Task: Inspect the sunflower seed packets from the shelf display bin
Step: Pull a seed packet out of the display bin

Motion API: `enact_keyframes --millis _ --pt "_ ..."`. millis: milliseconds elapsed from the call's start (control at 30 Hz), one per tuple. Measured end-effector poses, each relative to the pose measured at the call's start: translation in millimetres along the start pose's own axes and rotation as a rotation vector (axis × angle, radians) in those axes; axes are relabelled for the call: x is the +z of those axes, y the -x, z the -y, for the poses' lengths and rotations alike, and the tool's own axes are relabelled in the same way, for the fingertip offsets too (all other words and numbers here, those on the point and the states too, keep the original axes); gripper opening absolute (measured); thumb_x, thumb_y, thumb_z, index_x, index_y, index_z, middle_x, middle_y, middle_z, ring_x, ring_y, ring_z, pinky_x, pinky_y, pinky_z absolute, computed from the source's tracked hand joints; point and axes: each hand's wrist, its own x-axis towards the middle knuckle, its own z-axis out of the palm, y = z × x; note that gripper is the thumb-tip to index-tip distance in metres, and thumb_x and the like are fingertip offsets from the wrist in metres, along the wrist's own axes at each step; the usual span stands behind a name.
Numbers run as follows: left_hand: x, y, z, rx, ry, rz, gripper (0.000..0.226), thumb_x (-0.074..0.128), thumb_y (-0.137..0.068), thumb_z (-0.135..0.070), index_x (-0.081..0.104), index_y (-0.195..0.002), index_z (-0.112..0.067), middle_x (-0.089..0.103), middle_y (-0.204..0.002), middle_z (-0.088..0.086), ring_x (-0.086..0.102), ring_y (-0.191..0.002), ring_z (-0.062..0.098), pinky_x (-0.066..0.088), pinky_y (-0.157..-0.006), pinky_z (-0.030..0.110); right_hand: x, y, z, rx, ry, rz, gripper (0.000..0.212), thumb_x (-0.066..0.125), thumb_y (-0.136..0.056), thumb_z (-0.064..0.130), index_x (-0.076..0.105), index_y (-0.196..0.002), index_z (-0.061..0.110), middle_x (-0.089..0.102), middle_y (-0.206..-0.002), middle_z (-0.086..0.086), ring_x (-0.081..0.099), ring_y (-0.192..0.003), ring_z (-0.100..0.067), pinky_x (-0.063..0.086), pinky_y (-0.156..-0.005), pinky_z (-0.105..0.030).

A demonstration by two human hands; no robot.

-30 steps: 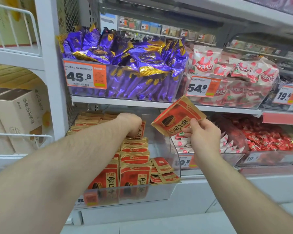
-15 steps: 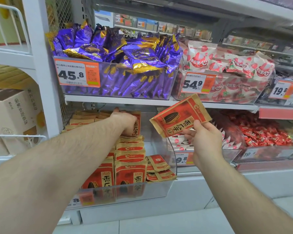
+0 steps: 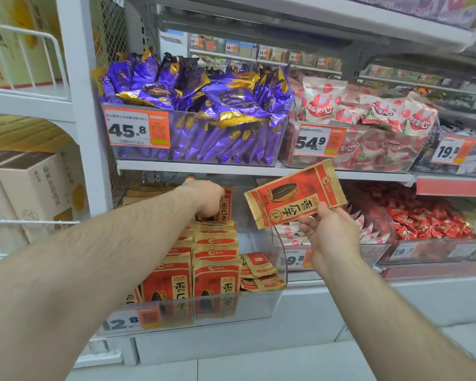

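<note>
Head view. Clear display bin [image 3: 259, 306] at 6 o'clock holds upright rows of sunflower seed packets [image 3: 216, 254]. Left hand [image 3: 204, 199] reaches into the rear row, fingers curled round a standing packet [image 3: 226, 206]. Right hand [image 3: 331, 237] pinches a held packet [image 3: 294, 196] at 3 o'clock of the left hand. Purple wrapper bin [image 3: 198, 149] at 12 o'clock.

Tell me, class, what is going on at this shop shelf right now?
A person is going through sunflower seed packets in a clear display bin on the lower shelf. The right hand holds one red and tan packet up in front of the shelf, face toward the camera. The left hand reaches into the back of the bin and grips another packet standing in the rows there. Purple wrapped sweets fill the bin above.
</note>
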Motion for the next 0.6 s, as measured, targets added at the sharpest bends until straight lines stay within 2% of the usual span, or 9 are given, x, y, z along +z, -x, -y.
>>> enact_keyframes --millis 67,133,200,267,367,433,500,600 --pt "-7 9 -5 0.015 0.119 -0.064 0.042 0.042 -0.092 -0.01 0.059 -0.126 -0.027 0.064 -0.124 -0.005 0.055 -0.118 0.019 0.029 -0.105 0.044 -1 2 1 0.003 0.0 -0.001 0.024 0.046 -0.104 0.013 0.06 -0.085 0.014 0.061 -0.068 -0.002 0.054 -0.056 -0.014 0.047 -0.057 -0.026" --pt "-10 22 -13 0.032 0.316 -0.217 0.039 0.041 -0.095 -0.012 0.061 -0.125 -0.029 0.064 -0.124 -0.006 0.055 -0.118 0.019 0.033 -0.104 0.039 -6 3 1 -0.01 0.029 0.0 0.027 0.045 -0.104 0.016 0.06 -0.081 0.013 0.058 -0.066 -0.004 0.05 -0.054 -0.014 0.044 -0.055 -0.028" --pt "-11 42 -27 0.042 0.554 -0.389 0.034 0.042 -0.097 -0.014 0.066 -0.117 -0.027 0.067 -0.116 -0.006 0.058 -0.11 0.018 0.044 -0.096 0.033 -11 5 1 -0.04 0.05 0.008 0.03 0.044 -0.104 0.018 0.057 -0.077 0.013 0.053 -0.062 -0.003 0.045 -0.052 -0.014 0.04 -0.055 -0.029" --pt "-12 63 -42 0.051 0.788 -0.454 0.029 0.043 -0.098 -0.017 0.069 -0.107 -0.026 0.069 -0.104 -0.01 0.06 -0.097 0.011 0.047 -0.085 0.029 -18 8 2 -0.088 0.07 0.015 0.032 0.043 -0.104 0.019 0.052 -0.074 0.014 0.049 -0.057 0.0 0.042 -0.048 -0.012 0.038 -0.054 -0.028" --pt "-14 86 -63 0.124 1.194 -0.398 0.022 0.046 -0.098 -0.029 0.067 -0.091 -0.034 0.073 -0.093 -0.011 0.066 -0.09 0.009 0.052 -0.09 0.038 -29 14 3 -0.202 0.168 0.047 0.032 0.043 -0.104 0.022 0.055 -0.079 0.006 0.053 -0.06 -0.002 0.044 -0.05 -0.013 0.037 -0.052 -0.027" --pt "-17 99 -76 0.199 1.395 -0.296 0.017 0.051 -0.099 -0.03 0.068 -0.099 -0.033 0.074 -0.096 -0.009 0.069 -0.092 0.012 0.053 -0.092 0.043 -37 16 4 -0.273 0.255 0.049 0.034 0.045 -0.104 0.024 0.059 -0.083 0.002 0.058 -0.064 -0.004 0.05 -0.053 -0.014 0.038 -0.05 -0.026" --pt "-16 108 -91 0.273 1.461 -0.185 0.016 0.062 -0.095 -0.026 0.066 -0.109 -0.03 0.073 -0.102 -0.007 0.07 -0.096 0.015 0.055 -0.091 0.041 -46 19 3 -0.311 0.312 0.043 0.034 0.046 -0.103 0.022 0.059 -0.078 0.003 0.062 -0.062 -0.005 0.054 -0.053 -0.015 0.042 -0.049 -0.029" --pt "-5 113 -113 0.309 1.423 -0.116 0.029 0.071 -0.086 -0.009 0.066 -0.101 -0.033 0.075 -0.101 -0.008 0.071 -0.095 0.013 0.055 -0.09 0.037 -60 23 -1 -0.32 0.372 0.085 0.037 0.046 -0.102 0.021 0.057 -0.083 -0.008 0.065 -0.076 -0.026 0.058 -0.061 -0.036 0.05 -0.058 -0.047"
